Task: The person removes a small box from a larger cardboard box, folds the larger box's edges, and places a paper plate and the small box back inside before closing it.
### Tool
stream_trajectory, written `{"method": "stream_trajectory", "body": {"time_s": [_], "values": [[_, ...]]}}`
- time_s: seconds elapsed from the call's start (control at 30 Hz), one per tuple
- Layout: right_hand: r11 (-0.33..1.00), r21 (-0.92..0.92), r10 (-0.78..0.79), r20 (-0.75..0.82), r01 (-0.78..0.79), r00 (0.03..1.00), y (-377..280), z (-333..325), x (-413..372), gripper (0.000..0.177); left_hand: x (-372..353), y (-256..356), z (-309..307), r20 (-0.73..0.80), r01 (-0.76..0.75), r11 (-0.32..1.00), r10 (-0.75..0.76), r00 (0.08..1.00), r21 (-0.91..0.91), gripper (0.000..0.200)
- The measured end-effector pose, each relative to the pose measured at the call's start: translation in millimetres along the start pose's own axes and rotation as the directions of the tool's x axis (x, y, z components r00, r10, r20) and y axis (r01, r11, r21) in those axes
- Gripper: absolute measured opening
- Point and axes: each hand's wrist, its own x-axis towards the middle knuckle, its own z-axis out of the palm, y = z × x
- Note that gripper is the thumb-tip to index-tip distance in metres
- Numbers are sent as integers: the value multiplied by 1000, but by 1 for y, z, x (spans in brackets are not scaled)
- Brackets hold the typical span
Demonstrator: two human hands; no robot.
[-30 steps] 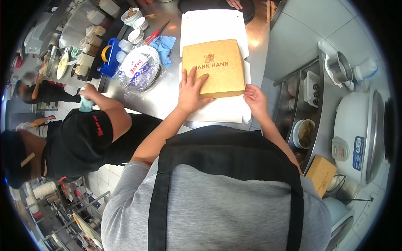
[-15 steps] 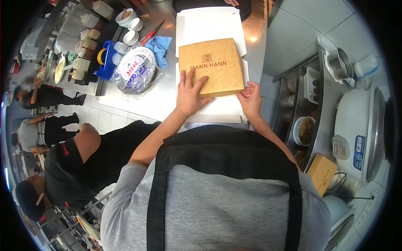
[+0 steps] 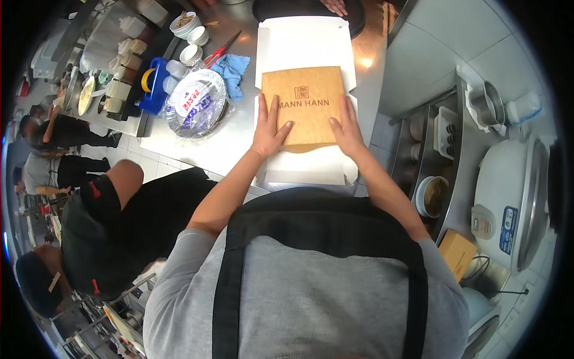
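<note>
A brown closed box printed "MANN HANN" rests on an unfolded white carton on the steel counter. At the box's left side my left hand presses on its top and edge, thumb apart from the fingers. On the opposite side my right hand lies along the box's edge, its thumb on top. The box sits between both hands, and their fingers are spread, not wrapped round it. Part of its side edges is hidden under my fingers.
Left on the counter are wrapped foil plates, a blue cloth, red scissors and a blue holder. Another person's hand is on a black tray. A person in black stands left; a rice cooker stands right.
My right hand has moved up from the box's lower right corner to its right side. My left hand has shifted to the left side. The box now lies straighter on the carton.
</note>
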Motion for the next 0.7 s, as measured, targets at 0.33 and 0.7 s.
{"method": "stream_trajectory", "body": {"time_s": [0.33,0.7], "values": [[481,812,413,121,-330,902,-57,-84,13,88,-10,65,-63,492,472,468,-87,866,-747,102],[523,771,288,243,-364,926,-113,-126,48,83,77,149,-113,317,392,569,-230,920,-723,75]]}}
